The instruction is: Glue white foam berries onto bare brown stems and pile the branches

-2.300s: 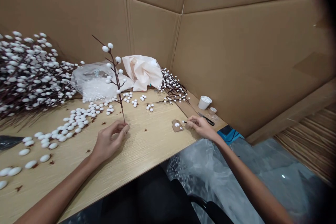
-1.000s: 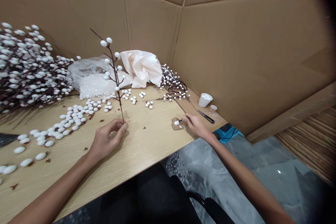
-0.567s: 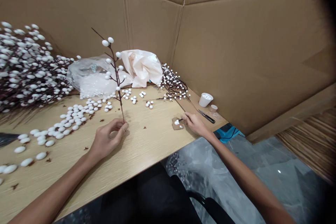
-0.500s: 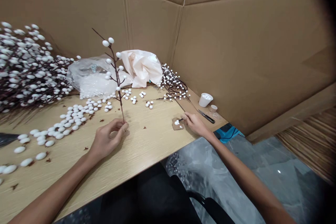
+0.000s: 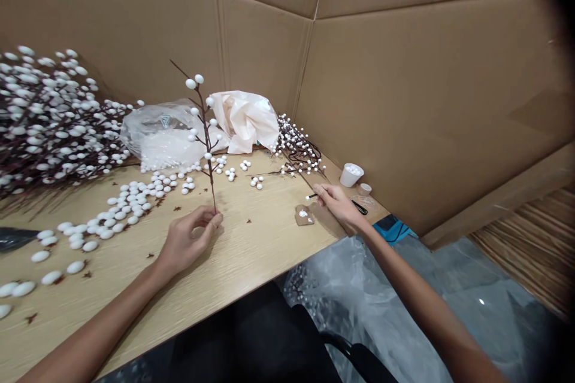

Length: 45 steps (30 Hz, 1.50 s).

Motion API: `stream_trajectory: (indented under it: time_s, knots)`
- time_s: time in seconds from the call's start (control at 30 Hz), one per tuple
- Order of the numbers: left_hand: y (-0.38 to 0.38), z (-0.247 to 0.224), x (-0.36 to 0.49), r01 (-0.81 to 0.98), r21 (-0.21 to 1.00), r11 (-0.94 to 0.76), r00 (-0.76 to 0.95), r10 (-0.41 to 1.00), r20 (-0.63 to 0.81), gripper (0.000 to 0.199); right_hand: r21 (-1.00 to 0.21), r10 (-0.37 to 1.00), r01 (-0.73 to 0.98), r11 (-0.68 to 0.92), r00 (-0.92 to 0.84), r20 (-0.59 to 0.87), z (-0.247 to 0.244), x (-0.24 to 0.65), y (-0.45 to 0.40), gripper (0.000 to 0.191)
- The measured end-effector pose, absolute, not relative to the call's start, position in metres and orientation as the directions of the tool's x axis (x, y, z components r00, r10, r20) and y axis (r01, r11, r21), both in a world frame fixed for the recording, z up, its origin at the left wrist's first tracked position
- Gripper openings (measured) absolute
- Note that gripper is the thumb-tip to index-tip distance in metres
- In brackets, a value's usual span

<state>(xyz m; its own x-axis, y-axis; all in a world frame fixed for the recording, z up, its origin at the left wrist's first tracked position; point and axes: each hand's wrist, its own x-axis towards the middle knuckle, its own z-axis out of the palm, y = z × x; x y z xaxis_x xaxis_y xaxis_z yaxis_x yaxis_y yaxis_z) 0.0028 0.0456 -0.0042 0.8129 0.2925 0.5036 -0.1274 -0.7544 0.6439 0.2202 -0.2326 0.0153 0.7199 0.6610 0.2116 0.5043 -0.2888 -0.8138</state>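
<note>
The hands stand well apart. The left hand (image 5: pixel 188 239) pinches the foot of a white-berried artificial stem (image 5: pixel 206 137), which rises upright at its twelve o'clock. The right hand (image 5: pixel 336 203), pinching a thin applicator stick (image 5: pixel 311 196), has just lifted off the cardboard scrap (image 5: pixel 304 215) with its white dab (image 5: pixel 303 213), now just beside it at eight o'clock. Loose white foam berries (image 5: pixel 130 203) spread at the left hand's ten o'clock.

Heap of white-berried branches (image 5: pixel 49 119) cut off by left edge; black object (image 5: pixel 15 238) likewise; knife (image 5: pixel 359 207) partly hidden behind right hand (image 5: pixel 338 203); thin stick (image 5: pixel 311 196) in fingers, tip too small to tell.
</note>
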Motion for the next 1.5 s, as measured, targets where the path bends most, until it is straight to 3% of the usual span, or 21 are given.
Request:
stream_trajectory:
  time_s: [0.1,0.2,0.33,0.63,0.77,0.9,1.07,1.23,1.5]
  knots:
    - [0.044,-0.004,0.003,-0.126,0.679,-0.724,0.815,0.315,0.487,0.017,-0.879,0.703,0.447,-0.164,0.678,0.214,0.036,0.216,-0.221,0.045]
    - [0.041,-0.004,0.002,-0.130,0.719,-0.683,0.799,0.358,0.484,0.016,-0.958,0.742,0.263,0.116,0.618,0.260,0.057,0.206,-0.199,0.038]
    - [0.038,-0.004,-0.001,-0.144,0.775,-0.615,0.732,0.461,0.502,0.016,-0.928,0.777,0.005,0.373,0.545,0.315,0.078,0.184,-0.152,0.028]
    - [0.035,-0.005,-0.007,-0.144,0.859,-0.492,0.690,0.572,0.444,0.017,-0.841,0.818,-0.278,0.464,0.498,0.286,0.092,0.133,-0.055,0.026]
    - [0.028,-0.004,-0.006,-0.133,0.887,-0.442,0.695,0.596,0.401,0.017,-0.786,0.783,-0.357,0.505,0.572,0.244,0.083,0.129,-0.041,0.028]
    - [0.022,-0.004,-0.005,-0.137,0.917,-0.376,0.709,0.610,0.355,0.018,-0.797,0.732,-0.288,0.532,0.630,0.261,0.069,0.132,-0.039,0.028]
    - [0.022,-0.006,-0.005,-0.123,0.915,-0.385,0.729,0.590,0.346,0.018,-0.857,0.647,0.011,0.516,0.650,0.398,0.060,0.139,-0.047,0.022]
    - [0.022,-0.006,-0.004,-0.101,0.912,-0.397,0.742,0.581,0.335,0.018,-0.839,0.555,0.251,0.483,0.654,0.515,0.063,0.138,-0.051,0.015]
    - [0.022,-0.010,-0.005,-0.091,0.898,-0.431,0.747,0.567,0.348,0.016,-0.818,0.525,0.328,0.474,0.640,0.561,0.057,0.137,-0.048,0.007]
